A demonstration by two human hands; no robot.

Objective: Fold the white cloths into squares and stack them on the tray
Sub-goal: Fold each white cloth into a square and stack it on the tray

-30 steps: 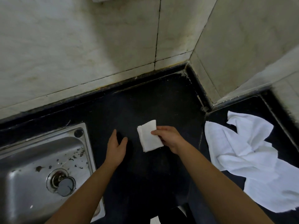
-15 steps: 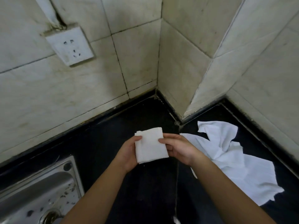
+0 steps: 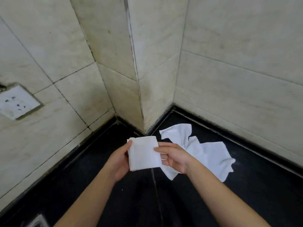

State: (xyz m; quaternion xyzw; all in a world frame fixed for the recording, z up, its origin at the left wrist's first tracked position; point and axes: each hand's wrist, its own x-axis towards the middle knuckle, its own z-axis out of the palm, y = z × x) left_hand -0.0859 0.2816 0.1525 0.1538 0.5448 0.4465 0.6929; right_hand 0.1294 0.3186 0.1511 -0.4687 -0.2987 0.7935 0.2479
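Whereas the folded cloth [image 3: 144,153] lay on the bench [image 3: 262,185] a second ago, it is now held above it | left hand [image 3: 118,163] grips left edge, right hand [image 3: 175,158] pinches right edge | square looks done; tray unseen

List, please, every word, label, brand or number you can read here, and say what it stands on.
No text can be read. The socket shows only pin holes, no lettering; the folded cloth, the loose cloths and the tiles bear no print or label.
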